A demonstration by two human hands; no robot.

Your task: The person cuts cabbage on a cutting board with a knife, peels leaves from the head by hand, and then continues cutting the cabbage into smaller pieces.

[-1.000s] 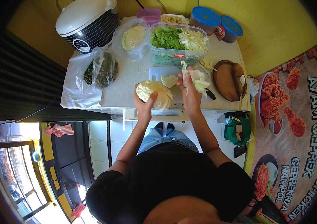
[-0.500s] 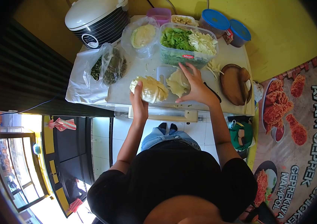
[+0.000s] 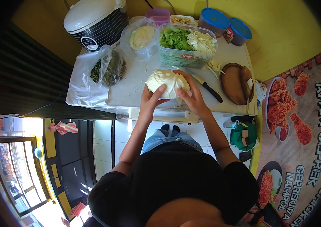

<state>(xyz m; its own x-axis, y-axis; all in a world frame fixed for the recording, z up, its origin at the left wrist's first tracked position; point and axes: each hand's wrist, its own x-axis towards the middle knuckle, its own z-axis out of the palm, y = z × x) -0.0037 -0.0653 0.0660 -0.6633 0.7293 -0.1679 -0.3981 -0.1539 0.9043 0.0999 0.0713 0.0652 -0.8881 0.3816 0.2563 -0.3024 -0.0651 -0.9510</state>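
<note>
Between my two hands is a pale, cut cabbage (image 3: 167, 81), held over the front part of the table. My left hand (image 3: 151, 99) grips its left side, with the thumb on the near face. My right hand (image 3: 193, 94) wraps round the right side, its thumb also pressed on the near face. Beneath the cabbage, the cutting board and the loose leaf are mostly hidden. A knife with a black handle (image 3: 212, 92) lies just right of my right hand. Behind the cabbage stands a clear plastic container (image 3: 187, 58) with chopped green leaves (image 3: 175, 39) and sliced cabbage (image 3: 203, 41).
A rice cooker (image 3: 96, 26) stands at the back left, near a bagged cabbage piece (image 3: 142, 37) and a plastic bag of dark greens (image 3: 109, 68). Blue-lidded tubs (image 3: 216, 19) are at the back right. A brown wooden mortar with pestle (image 3: 236, 85) sits at the right edge.
My right hand has left the loose leaf on the board and joined my left on the cabbage. The cabbage has moved right, over the board. The knife is now more exposed.
</note>
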